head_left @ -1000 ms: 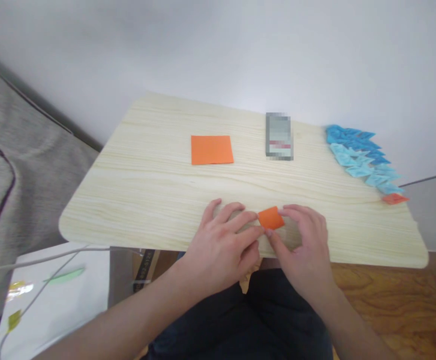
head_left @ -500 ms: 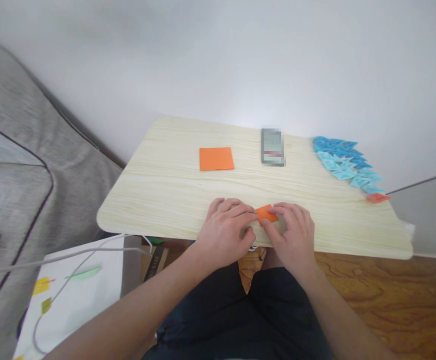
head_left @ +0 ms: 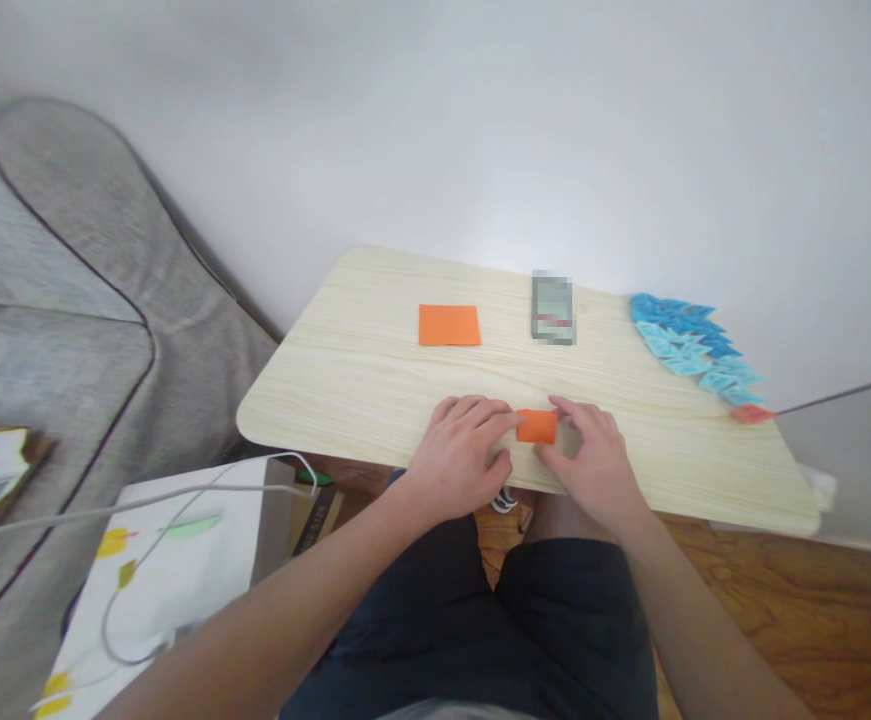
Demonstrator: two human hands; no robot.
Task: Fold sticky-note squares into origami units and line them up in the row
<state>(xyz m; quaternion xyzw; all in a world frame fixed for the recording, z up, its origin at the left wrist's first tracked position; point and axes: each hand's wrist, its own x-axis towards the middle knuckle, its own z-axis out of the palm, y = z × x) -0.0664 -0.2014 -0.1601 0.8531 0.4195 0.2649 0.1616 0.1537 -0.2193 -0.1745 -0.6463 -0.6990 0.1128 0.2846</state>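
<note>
A small folded piece of orange paper (head_left: pixel 537 427) lies near the front edge of the pale wood-grain table (head_left: pixel 360 390). My left hand (head_left: pixel 465 450) is spread flat on the tabletop, its fingertips at the paper's left end. On the other side my right hand (head_left: pixel 592 455) is open, thumb and index finger apart around the right end of the paper; whether the thumb touches its lower edge I cannot tell. Farther back lies a stack or sheet of orange paper (head_left: pixel 449 326).
A blurred-out phone (head_left: pixel 553 309) lies at the back. Blue folded paper pieces (head_left: pixel 675 312), light blue ones (head_left: pixel 671 346) and a red-orange one (head_left: pixel 751 414) line the right side. A grey sofa (head_left: pixel 202 330) stands left, beside a white box (head_left: pixel 202 570) with cables across it.
The small orange paper has turned from tilted to nearly straight. My right thumb and fingers have parted from its face toward its right end. The camera view has shifted slightly.
</note>
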